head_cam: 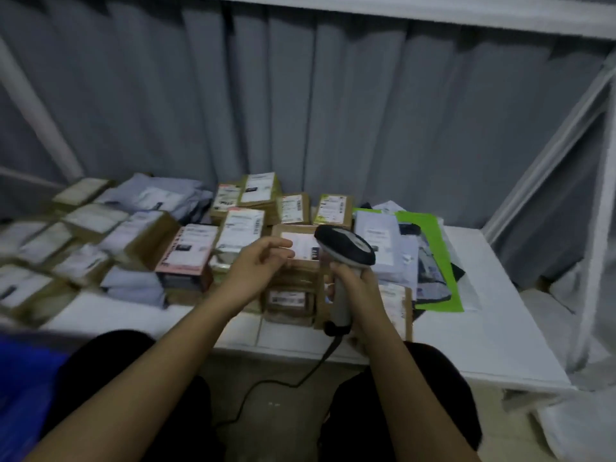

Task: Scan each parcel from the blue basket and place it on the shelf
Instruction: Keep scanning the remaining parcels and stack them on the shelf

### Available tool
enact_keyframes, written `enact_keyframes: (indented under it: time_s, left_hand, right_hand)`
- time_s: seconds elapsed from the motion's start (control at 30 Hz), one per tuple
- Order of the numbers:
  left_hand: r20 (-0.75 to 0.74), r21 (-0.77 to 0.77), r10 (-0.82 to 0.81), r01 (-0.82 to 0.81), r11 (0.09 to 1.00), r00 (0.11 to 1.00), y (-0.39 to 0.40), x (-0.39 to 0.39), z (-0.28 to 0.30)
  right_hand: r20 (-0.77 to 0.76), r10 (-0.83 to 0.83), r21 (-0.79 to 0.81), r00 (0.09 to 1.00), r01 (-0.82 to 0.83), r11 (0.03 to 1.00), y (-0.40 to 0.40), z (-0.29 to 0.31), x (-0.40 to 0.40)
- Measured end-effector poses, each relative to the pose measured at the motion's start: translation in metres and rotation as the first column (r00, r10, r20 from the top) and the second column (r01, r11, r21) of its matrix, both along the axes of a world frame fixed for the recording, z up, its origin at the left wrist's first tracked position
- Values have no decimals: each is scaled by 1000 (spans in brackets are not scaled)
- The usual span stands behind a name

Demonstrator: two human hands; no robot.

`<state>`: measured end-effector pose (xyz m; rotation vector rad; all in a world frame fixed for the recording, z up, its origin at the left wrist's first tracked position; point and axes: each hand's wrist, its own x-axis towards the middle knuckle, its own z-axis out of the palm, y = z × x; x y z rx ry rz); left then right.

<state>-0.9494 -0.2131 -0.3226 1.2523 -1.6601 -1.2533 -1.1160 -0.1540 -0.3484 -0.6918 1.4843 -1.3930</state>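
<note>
My right hand [358, 288] grips the grey handle of a barcode scanner [345, 248], whose dark head hangs over the parcels. My left hand [260, 265] hovers empty with loosely curled fingers, just left of a brown cardboard parcel [300, 245] with a white label that tops a small stack. Many brown boxes and grey mailer bags cover the white shelf [483, 328]. A corner of the blue basket [23, 378] shows at the lower left.
The scanner's black cable [276, 381] trails down to the floor between my knees. A green mailer [430, 261] and dark bags lie at the right of the pile. White frame posts [600, 228] stand at the right; a grey curtain hangs behind.
</note>
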Motion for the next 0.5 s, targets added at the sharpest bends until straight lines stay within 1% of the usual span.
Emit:
enact_keyframes:
  time_s: [0.03,0.1,0.2,0.27,0.33,0.4,0.5]
  left_hand:
    - [-39,-9,26,-27,1000,999,9,26,5]
    - [-86,-70,130,-136,988,988,22,83,9]
    - [-163,-88,315,-332,939,935,46,170,12]
    - [-214,-39,448,-466,884,868,65,223,9]
    - [-271,60,579,-587,807,769,84,272,-3]
    - [-258,142,676,-665,734,691,105,317,-25]
    - [-115,236,792,-758,608,600,140,371,-78]
  right_hand:
    - [-36,42,-23,998,-43,999,-2,2,20]
    - [-100,154,-92,983,-163,982,-6,10,65]
    - [-142,345,-158,928,-365,917,-17,32,139]
    - [-190,435,-190,880,-467,863,-28,41,189]
    - [-247,513,-197,822,-561,804,-34,44,240]
    - [-307,592,-209,745,-660,722,-37,44,289]
    - [-351,670,-192,654,-750,633,-30,32,349]
